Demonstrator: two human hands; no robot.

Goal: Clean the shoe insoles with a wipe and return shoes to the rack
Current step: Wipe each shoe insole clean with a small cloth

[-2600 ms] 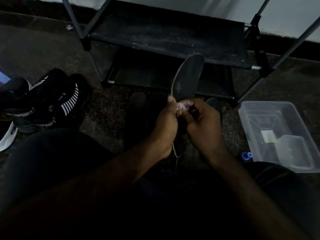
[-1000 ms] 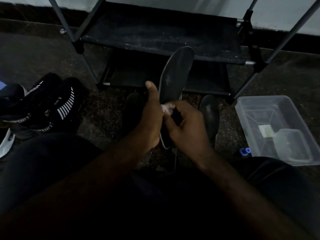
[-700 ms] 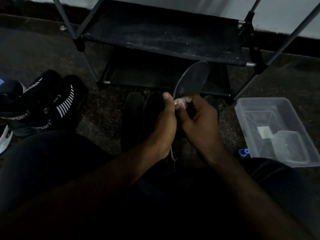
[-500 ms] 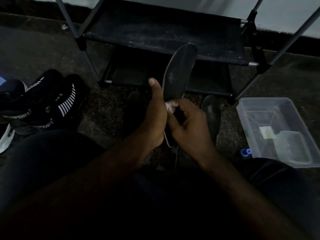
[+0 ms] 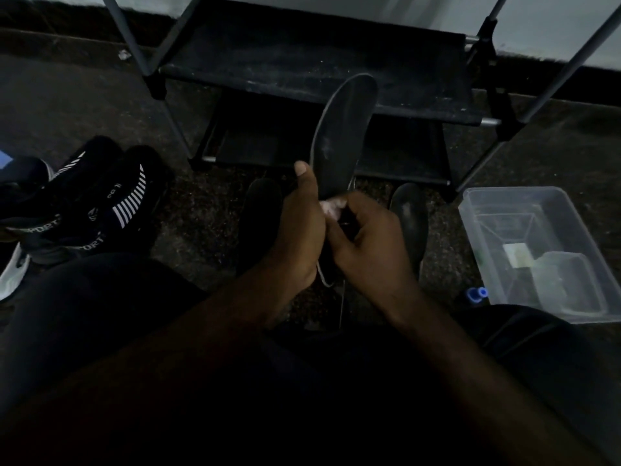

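While the left hand (image 5: 299, 237) holds a dark insole (image 5: 342, 136) upright in front of the shoe rack (image 5: 302, 62), its grip is clamped on the insole's lower half. The thumb lies straight up along the left edge and the other fingers are hidden behind. The insole's toe end rises across the front edge of the rack's upper shelf, tilted a little to the right, and its heel end pokes out below the palms. The right hand (image 5: 369, 243) meets the left at the insole's middle, its grip pinched together on a small pale wipe (image 5: 331, 206) that is pressed against the insole's face. On the floor (image 5: 84, 105) just in front of the rack's lower shelf lies a second insole (image 5: 410, 216), flat, right of the hands. A dark piece (image 5: 262, 216) of similar outline lies left of them, too dim to make out. Well to the left of the rack sits a pair of black sport shoes (image 5: 111, 203) with white stripes, side by side, with a white-soled shoe (image 5: 13, 274) beyond them at the frame's edge. Near the rack's front right leg stands a clear plastic box (image 5: 537, 213) holding a smaller clear tub and a pale square item. A small blue object (image 5: 475, 292) lies at the box's near left corner.
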